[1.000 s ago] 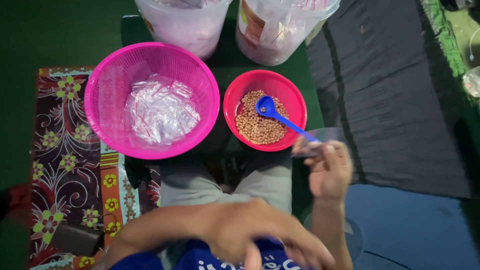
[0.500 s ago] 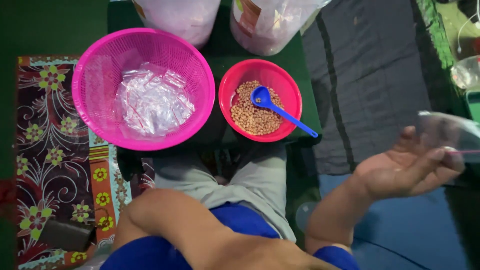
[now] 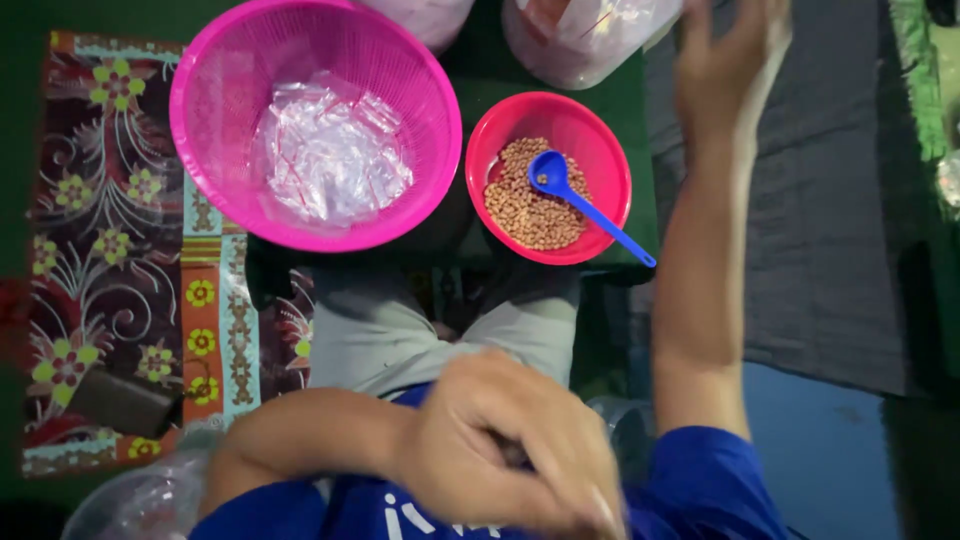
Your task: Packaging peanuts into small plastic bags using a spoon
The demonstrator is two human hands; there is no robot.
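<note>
My right hand is raised at the top right, blurred, fingers spread, with nothing visible in it. It hovers beyond a red bowl of small brown seeds. A blue plastic spoon rests in that bowl, its handle sticking out over the near right rim. My left hand is curled close to my chest at the bottom centre, above my lap. Its fingers are closed, and whatever may be inside them is hidden. Left of the red bowl stands a large pink basket with crumpled clear plastic bags in it.
Two big clear plastic sacks stand behind the bowls at the top edge. A flowered mat lies to the left with a dark brown block on it. A dark grey cloth covers the floor on the right. Clear plastic shows at bottom left.
My right hand swung from low on the right, where it held a clear plastic piece, up to the top right; the plastic is no longer in it. My left hand stayed near my chest.
</note>
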